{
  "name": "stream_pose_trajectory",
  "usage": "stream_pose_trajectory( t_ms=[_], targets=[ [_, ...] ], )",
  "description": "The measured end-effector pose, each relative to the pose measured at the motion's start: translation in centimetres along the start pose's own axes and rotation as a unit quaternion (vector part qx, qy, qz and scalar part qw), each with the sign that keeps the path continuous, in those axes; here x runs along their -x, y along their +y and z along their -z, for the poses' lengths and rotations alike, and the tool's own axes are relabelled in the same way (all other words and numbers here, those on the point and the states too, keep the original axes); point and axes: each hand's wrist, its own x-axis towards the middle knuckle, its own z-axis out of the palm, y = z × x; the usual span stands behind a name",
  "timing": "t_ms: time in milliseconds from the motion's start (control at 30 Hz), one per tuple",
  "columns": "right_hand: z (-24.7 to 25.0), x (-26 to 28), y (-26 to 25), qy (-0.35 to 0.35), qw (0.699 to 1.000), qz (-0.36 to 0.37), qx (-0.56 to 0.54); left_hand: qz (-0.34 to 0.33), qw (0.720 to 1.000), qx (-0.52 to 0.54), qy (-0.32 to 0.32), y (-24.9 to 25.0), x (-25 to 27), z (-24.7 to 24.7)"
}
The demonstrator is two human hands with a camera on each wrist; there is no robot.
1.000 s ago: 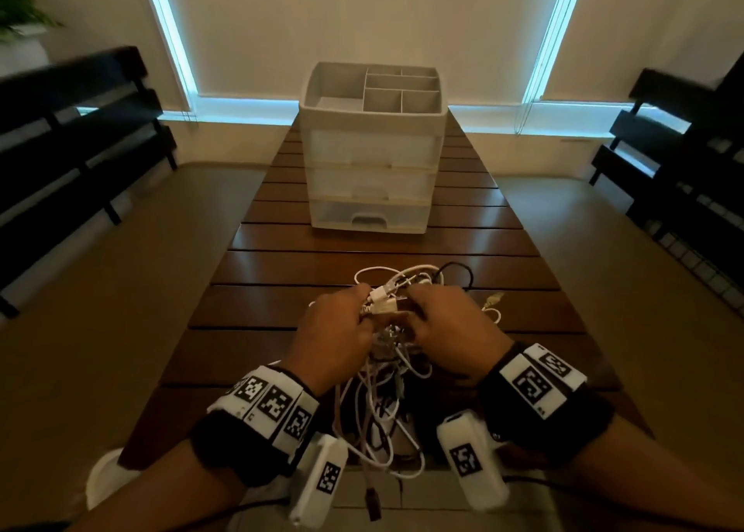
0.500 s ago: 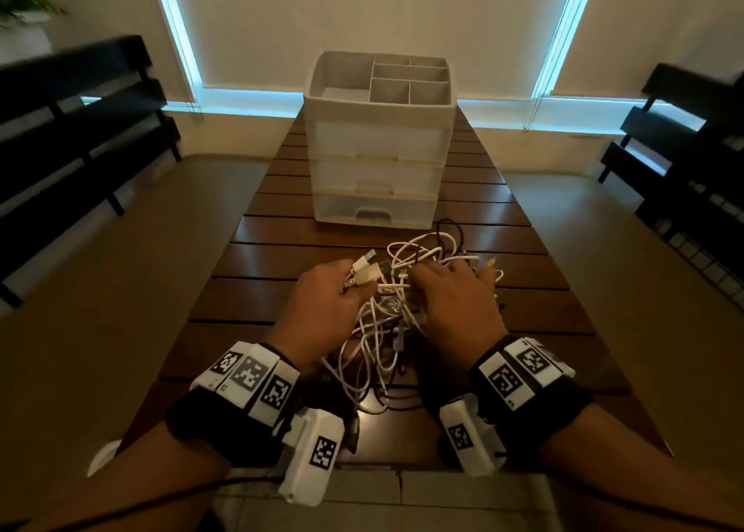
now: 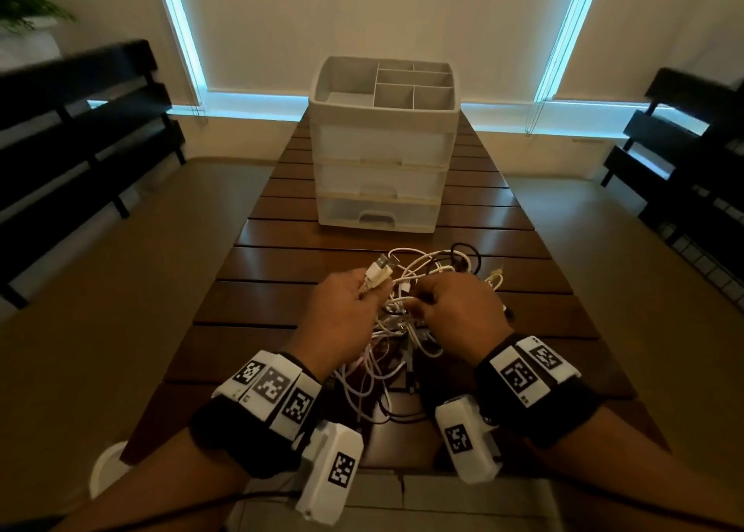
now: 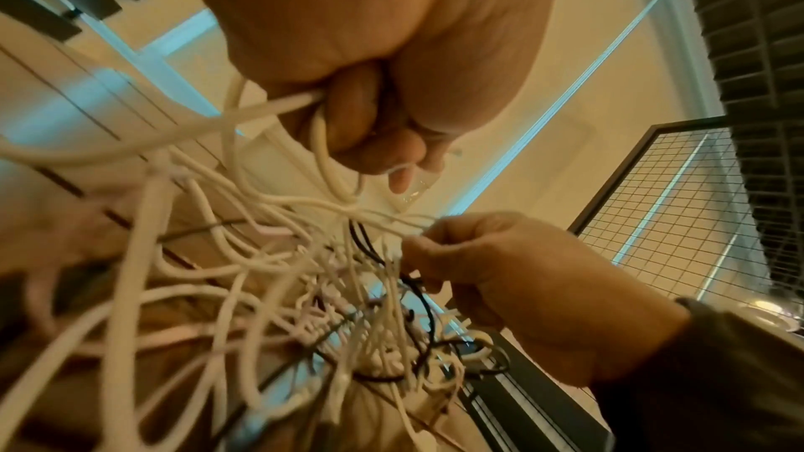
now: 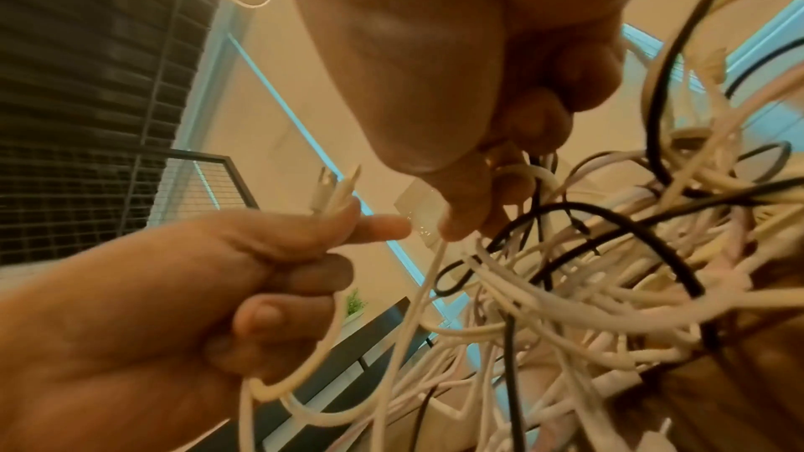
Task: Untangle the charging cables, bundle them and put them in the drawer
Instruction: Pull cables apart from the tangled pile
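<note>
A tangle of charging cables [image 3: 396, 330], mostly white with a few black ones, is held up just above the near half of the wooden slatted bench [image 3: 282, 257], between the two hands; its lower loops hang down toward the bench edge at 6 o'clock. Whether the lowest loops touch the wood cannot be told.

The left hand [image 3: 342, 318] is closed around several white cables. Two USB plugs [image 3: 378, 271] stick out above its fingers, pointing toward 1 o'clock. In the right wrist view the same plugs [image 5: 333, 193] are seen above the curled fingers [image 5: 300, 274], with white cable running down through the fist.

The right hand [image 3: 455, 310] is at 3 o'clock of the left one, close to it but not touching. It is clamped on white strands of the tangle; in the left wrist view a thin white cable is pinched at its fingertips [image 4: 417, 246].

At 12 o'clock from the tangle, well apart from it, a white plastic drawer unit [image 3: 382, 161] is standing on the bench. Three drawers are seen, all pushed in, and the top tray is divided into compartments. Dark slatted seats are seen at 9 o'clock [image 3: 76, 136] and at 3 o'clock [image 3: 684, 136] of the bench.
</note>
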Motion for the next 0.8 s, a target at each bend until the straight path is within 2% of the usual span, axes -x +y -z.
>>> stream_pose_trajectory(
  t_ms=[200,333,500,567,633,700,767,800],
  targets=[
    [-0.5,-0.1,-0.4,-0.018,0.999,-0.001,-0.05,-0.011,0.996,-0.067,-0.061,-0.5,0.5,-1.4],
    [0.0,-0.2,-0.1,-0.031,0.996,0.011,-0.081,-0.027,0.999,-0.013,-0.028,-0.3,0.1,-1.1],
    [0.6,-0.4,0.4,-0.085,0.993,-0.018,-0.081,0.008,0.999,0.036,-0.012,0.1,-0.2,-0.3],
    [0.5,-0.4,0.5,-0.095,0.985,-0.049,-0.135,0.009,0.999,0.035,-0.001,-0.2,-0.4,-0.1],
    [0.2,-0.4,0.6,-0.099,0.959,-0.116,-0.237,-0.003,1.0,0.011,-0.01,-0.5,-0.2,-0.1],
    [0.1,-0.3,0.5,-0.108,0.915,-0.189,-0.339,-0.007,0.998,-0.037,-0.042,-0.9,0.1,-0.4],
    [0.2,-0.2,0.3,-0.108,0.868,-0.222,-0.431,0.0,0.996,-0.062,-0.061,-1.5,0.3,-0.9],
    [0.3,-0.1,0.1,-0.103,0.86,-0.221,-0.449,0.003,0.996,-0.063,-0.061,-1.5,0.4,-1.1]
  ],
)
